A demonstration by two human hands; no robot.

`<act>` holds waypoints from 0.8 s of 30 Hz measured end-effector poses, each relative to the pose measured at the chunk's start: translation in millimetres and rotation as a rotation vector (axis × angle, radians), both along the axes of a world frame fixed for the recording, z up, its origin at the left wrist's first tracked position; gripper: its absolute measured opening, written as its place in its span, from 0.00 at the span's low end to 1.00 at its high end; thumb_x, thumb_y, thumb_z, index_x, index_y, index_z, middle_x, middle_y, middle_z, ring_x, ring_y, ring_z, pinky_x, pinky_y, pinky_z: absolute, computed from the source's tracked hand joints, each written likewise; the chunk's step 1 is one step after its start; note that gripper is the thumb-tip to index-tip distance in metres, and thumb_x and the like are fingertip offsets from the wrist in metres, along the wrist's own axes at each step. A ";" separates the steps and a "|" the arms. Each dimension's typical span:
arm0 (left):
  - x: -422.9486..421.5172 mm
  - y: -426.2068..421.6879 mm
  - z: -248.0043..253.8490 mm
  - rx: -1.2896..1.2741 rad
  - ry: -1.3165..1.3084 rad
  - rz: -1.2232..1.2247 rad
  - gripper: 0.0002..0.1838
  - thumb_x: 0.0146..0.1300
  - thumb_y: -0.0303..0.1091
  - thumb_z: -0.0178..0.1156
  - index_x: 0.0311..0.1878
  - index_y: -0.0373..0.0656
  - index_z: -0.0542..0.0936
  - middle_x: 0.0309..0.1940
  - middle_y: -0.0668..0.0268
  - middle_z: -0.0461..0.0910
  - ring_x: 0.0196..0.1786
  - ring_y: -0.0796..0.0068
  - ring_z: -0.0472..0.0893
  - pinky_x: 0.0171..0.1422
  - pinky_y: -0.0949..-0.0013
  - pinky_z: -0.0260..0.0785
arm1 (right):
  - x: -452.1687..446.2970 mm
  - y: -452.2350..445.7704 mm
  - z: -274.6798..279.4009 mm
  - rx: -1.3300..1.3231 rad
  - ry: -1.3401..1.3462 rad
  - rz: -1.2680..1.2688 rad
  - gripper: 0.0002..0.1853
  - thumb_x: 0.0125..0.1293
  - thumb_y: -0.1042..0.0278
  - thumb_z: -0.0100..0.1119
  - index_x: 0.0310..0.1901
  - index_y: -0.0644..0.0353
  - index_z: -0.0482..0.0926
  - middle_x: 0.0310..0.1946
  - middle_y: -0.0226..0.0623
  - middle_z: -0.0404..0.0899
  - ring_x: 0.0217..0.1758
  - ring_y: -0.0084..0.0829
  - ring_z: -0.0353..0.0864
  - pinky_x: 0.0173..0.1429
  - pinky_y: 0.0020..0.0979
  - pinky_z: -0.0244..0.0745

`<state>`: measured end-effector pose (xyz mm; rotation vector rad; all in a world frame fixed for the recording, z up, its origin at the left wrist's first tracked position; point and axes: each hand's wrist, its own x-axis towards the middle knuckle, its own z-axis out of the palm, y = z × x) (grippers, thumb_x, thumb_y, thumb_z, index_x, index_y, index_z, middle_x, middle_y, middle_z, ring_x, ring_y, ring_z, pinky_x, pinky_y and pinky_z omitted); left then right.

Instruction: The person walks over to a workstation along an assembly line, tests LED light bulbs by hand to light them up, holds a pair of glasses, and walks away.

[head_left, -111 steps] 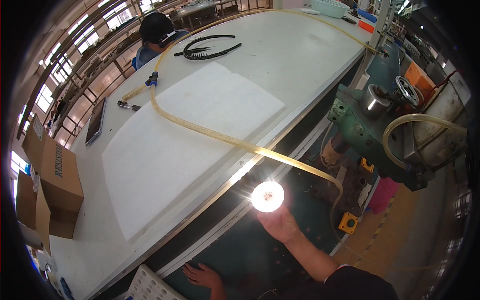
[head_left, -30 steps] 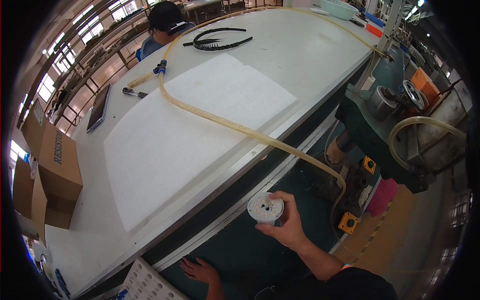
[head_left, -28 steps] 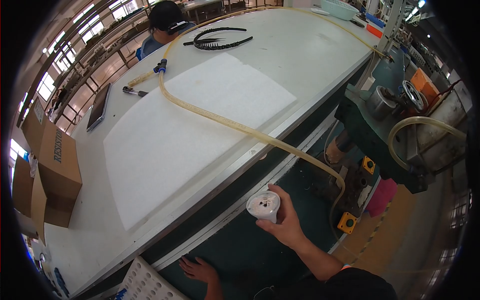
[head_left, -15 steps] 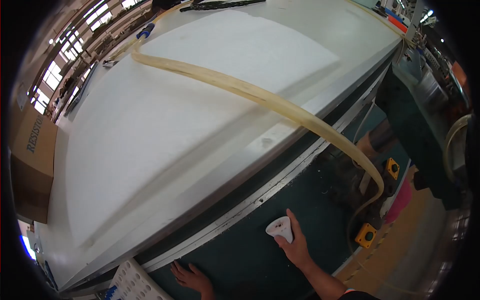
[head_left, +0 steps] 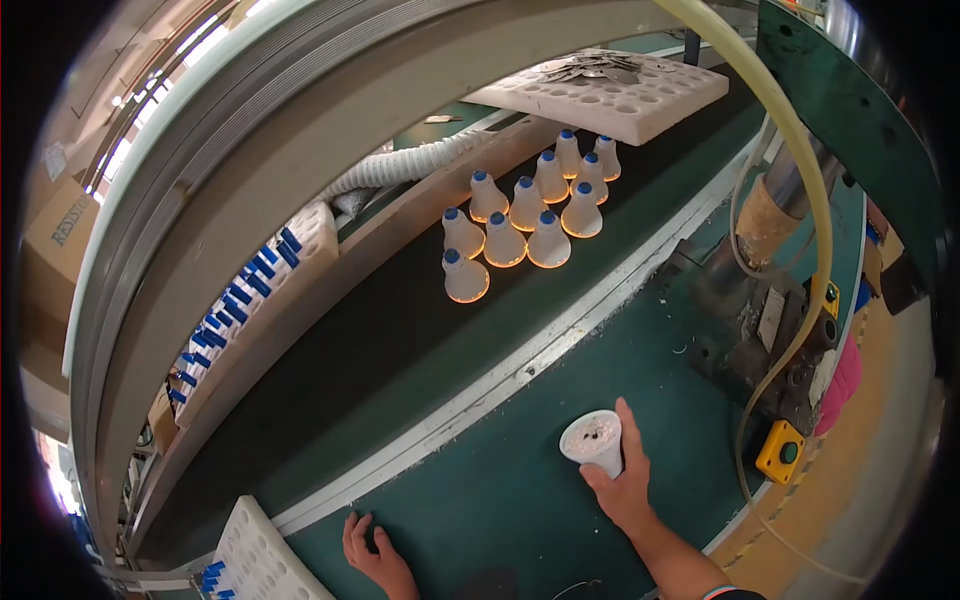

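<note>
My right hand (head_left: 627,487) is closed round a white bulb housing (head_left: 608,466), thumb on the near side and fingers along the right. Its wide open end faces up toward me, and small dark spots show inside. Over the green work surface (head_left: 480,470), my left hand (head_left: 378,556) holds nothing, its fingers partly spread. Close to its left lies a white foam tray with holes (head_left: 262,555), with a few blue pieces at its lower corner.
Several white bulb housings with blue tops (head_left: 505,240) stand on the dark conveyor (head_left: 400,330). Beyond them is a foam tray (head_left: 640,125) bearing metal discs. A metal press (head_left: 750,290), yellow hose (head_left: 815,190) and yellow button box (head_left: 780,452) are on the right. The frame (head_left: 170,250) arches overhead.
The view has dropped below the white panel, bringing the conveyor and its housings into sight. My right hand still grips the bulb housing, whose open end now shows more. My left hand stays empty.
</note>
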<state>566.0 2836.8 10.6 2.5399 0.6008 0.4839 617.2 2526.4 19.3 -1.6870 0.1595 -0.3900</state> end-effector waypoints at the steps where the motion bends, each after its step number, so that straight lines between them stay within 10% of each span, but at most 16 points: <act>1: -0.3 0.0 -0.8 0.007 -0.003 -0.001 0.14 0.56 0.29 0.51 0.46 0.40 0.76 0.55 0.57 0.70 0.57 0.57 0.68 0.61 0.57 0.57 | -0.1 -0.1 -1.3 0.046 -0.008 0.002 0.42 0.53 0.63 0.65 0.66 0.65 0.53 0.46 0.43 0.75 0.47 0.29 0.76 0.52 0.27 0.70; 24: 1.7 -6.0 2.2 -0.002 -0.033 -0.028 0.12 0.53 0.28 0.54 0.42 0.44 0.76 0.53 0.63 0.71 0.58 0.64 0.66 0.65 0.60 0.46 | 0.3 1.9 0.7 0.003 0.071 0.055 0.39 0.49 0.63 0.68 0.63 0.54 0.59 0.43 0.42 0.75 0.44 0.35 0.77 0.48 0.31 0.72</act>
